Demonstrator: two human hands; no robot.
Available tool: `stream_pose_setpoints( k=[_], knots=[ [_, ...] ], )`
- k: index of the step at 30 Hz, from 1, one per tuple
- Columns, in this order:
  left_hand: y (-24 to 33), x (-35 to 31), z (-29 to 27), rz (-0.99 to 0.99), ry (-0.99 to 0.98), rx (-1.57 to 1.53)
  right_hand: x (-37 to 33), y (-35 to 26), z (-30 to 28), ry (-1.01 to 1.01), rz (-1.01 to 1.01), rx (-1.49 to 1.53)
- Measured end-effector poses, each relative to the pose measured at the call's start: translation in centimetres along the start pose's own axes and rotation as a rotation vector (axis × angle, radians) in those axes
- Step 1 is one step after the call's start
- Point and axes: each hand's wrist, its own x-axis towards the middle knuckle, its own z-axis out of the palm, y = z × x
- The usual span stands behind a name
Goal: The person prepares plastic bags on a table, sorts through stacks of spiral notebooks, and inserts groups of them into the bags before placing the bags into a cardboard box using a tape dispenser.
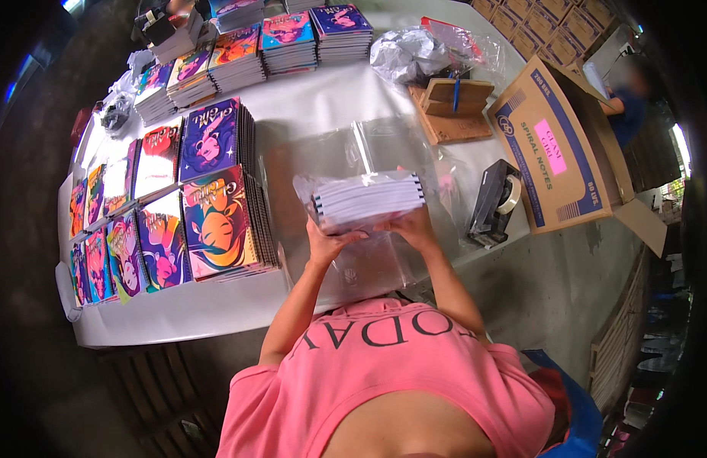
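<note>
- Nearest the camera, a pink fabric shirt with dark lettering (422, 374) is covering the person's torso, close against the worktop's near edge.
- A squared block of white-paged notebooks with dark spiral bindings (368, 200) is sitting between the hands, over the middle of the worktop's near side; whether it is resting on anything below, I cannot tell.
- The left hand (330, 240) is grasping the block's left end and the right hand (414, 227) its right end; some fingers are hiding behind it.
- Thin, glossy clear film is seemingly clinging around the block, so the step in hand is probably wrapping or bagging; the next move is likely calling for a steady two-handed hold, with the page edges staying flush and the film smooth.
- Wide, wrinkled clear plastic sheeting (311, 156) is spreading beneath, reaching toward the near edge and catching the light.
- Glossy, colourfully illustrated spiral notebooks (217, 221) are standing in stacks toward the worktop's left edge, with more rows lining its far edge.
- A black tape dispenser (489, 202) is sitting by the right edge, holding a pale, shiny roll.
- A brown wooden stand (454, 111) is carrying a blue pen (455, 93) toward the far right corner.
- An open brown cardboard carton (552, 145) is leaning outward at the right edge, its flaps spreading.
- A smooth white covering is dressing the worktop (162, 324).
</note>
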Motion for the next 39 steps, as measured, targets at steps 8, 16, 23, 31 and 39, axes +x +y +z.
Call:
stream_pose_setpoints(
  k=[8,16,23,31,39],
  knots=[
    [3.1,-0.9,-0.7,0.409,0.256,0.326,-0.4,-0.8,-0.9,0.136,-0.375,-0.529],
    [12.6,1.9,-4.0,0.722,-0.084,0.775,-1.4,-3.4,-2.9,0.092,-0.303,0.012],
    [12.8,3.0,-4.2,0.66,-0.264,0.848,-0.9,-4.5,-3.5,-0.016,-0.299,-0.342],
    [15.6,5.1,-3.6,0.64,-0.77,1.094,0.6,-7.4,-3.3,-0.196,-0.403,-0.683],
    [17.9,5.3,-2.5,0.545,-0.899,1.17,1.5,-9.9,-1.5,-0.445,-0.46,-1.012]
  ],
)
